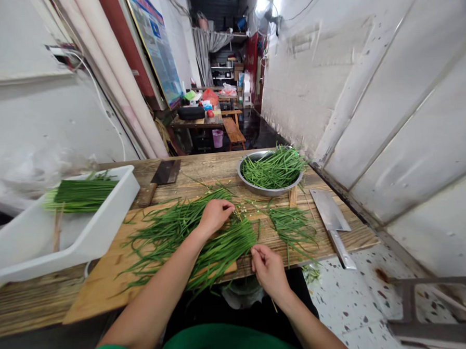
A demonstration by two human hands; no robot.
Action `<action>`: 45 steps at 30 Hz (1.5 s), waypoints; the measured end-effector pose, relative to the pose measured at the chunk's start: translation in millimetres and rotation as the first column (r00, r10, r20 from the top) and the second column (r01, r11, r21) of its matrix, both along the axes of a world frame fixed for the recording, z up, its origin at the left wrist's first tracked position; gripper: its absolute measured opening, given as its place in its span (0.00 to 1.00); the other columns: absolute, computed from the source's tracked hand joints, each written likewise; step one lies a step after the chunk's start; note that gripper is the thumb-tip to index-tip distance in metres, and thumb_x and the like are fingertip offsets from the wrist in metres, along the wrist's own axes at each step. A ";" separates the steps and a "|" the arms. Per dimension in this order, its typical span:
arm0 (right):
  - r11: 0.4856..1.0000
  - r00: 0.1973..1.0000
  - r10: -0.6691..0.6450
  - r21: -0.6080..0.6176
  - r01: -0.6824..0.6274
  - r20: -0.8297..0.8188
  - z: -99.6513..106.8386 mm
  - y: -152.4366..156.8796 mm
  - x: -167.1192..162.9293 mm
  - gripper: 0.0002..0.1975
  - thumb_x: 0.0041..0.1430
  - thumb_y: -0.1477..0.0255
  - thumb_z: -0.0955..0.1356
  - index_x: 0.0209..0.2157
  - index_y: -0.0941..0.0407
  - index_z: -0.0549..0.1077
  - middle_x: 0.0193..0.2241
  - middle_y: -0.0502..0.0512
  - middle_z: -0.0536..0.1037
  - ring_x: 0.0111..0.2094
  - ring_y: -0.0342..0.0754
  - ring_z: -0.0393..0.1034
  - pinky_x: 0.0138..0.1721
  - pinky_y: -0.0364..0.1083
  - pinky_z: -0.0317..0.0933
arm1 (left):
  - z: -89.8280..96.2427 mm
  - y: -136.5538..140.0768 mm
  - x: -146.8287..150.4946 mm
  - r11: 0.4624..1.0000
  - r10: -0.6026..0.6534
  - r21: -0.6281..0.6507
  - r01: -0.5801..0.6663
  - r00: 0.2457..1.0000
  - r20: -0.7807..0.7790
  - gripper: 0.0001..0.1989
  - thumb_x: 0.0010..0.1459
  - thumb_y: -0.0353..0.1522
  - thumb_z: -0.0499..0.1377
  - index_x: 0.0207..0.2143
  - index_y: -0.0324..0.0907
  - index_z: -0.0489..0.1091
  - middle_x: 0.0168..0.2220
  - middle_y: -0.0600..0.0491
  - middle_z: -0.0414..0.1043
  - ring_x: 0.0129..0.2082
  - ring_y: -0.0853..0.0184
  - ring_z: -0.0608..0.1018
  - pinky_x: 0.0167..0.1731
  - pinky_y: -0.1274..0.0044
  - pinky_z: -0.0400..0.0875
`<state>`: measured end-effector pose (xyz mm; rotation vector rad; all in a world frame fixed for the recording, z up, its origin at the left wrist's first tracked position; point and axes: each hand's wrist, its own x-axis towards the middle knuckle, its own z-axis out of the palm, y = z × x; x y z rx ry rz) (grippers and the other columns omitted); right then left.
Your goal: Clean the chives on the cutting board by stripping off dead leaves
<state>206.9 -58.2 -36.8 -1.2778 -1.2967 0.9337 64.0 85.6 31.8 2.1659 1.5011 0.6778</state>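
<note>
Long green garlic chives (169, 224) lie heaped on a wooden board (101, 275), with a bunch of them (225, 248) reaching toward me. My left hand (217, 214) rests over the heap, its thumb and fingers pinched together; anything between them is too small to make out. Beside the cut ends of the near bunch is my right hand (269, 274), also closed in a pinch. A thin yellowish chive leaf (275, 305) hangs out below that hand. A smaller pile of chives (292, 226) lies to the right, near a metal bowl (253, 188) filled with chives (274, 167).
A cleaver (331, 216) lies at the table's right, its handle over the edge. Another dark-bladed cleaver (166, 173) lies behind the board. On the left, a white tray (113, 212) holds more chives (85, 192). A stool (439, 309) stands on the floor at right.
</note>
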 end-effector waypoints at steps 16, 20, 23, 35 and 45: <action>1.000 1.000 -0.004 0.002 0.004 -0.016 -1.4 0.1 -0.4 0.14 0.59 0.63 0.59 0.27 0.57 0.67 0.12 0.45 0.62 0.14 0.40 0.56 0.15 0.39 0.51 | -1.0 -2.8 1.0 0.999 -0.009 0.039 0.008 1.000 0.020 0.10 0.51 0.33 0.55 0.28 0.39 0.75 0.28 0.53 0.76 0.27 0.69 0.74 0.30 0.79 0.64; 1.000 1.000 -0.005 0.001 0.005 -0.019 -2.0 0.2 -0.6 0.14 0.59 0.63 0.59 0.28 0.57 0.67 0.12 0.44 0.62 0.14 0.40 0.56 0.16 0.39 0.51 | -2.6 -2.3 1.1 0.999 -0.014 0.030 0.013 1.000 0.022 0.10 0.51 0.33 0.54 0.28 0.39 0.75 0.27 0.54 0.76 0.26 0.69 0.74 0.29 0.79 0.63; 1.000 1.000 -0.010 0.004 0.010 -0.018 -1.7 0.3 -0.7 0.14 0.59 0.62 0.59 0.28 0.58 0.67 0.12 0.44 0.62 0.14 0.40 0.57 0.16 0.39 0.52 | -3.5 -2.0 0.7 0.999 -0.011 0.034 0.011 1.000 0.019 0.10 0.51 0.33 0.54 0.28 0.39 0.75 0.26 0.53 0.76 0.26 0.69 0.74 0.29 0.79 0.63; 1.000 1.000 0.004 -0.030 -0.005 -0.027 -0.3 -0.2 -0.3 0.16 0.59 0.60 0.59 0.27 0.57 0.67 0.13 0.44 0.62 0.11 0.39 0.54 0.12 0.38 0.48 | -4.3 -2.3 2.0 0.999 -0.002 0.040 0.001 1.000 0.021 0.09 0.51 0.32 0.55 0.28 0.39 0.75 0.26 0.54 0.76 0.25 0.69 0.73 0.29 0.79 0.63; 1.000 1.000 -0.012 -0.018 0.011 -0.011 1.3 0.1 -1.2 0.15 0.59 0.62 0.59 0.26 0.57 0.67 0.12 0.44 0.62 0.14 0.41 0.57 0.17 0.39 0.51 | -7.4 -1.8 0.0 0.993 -0.026 0.110 0.029 0.999 -0.024 0.08 0.51 0.31 0.55 0.29 0.40 0.75 0.30 0.53 0.76 0.30 0.68 0.74 0.33 0.78 0.64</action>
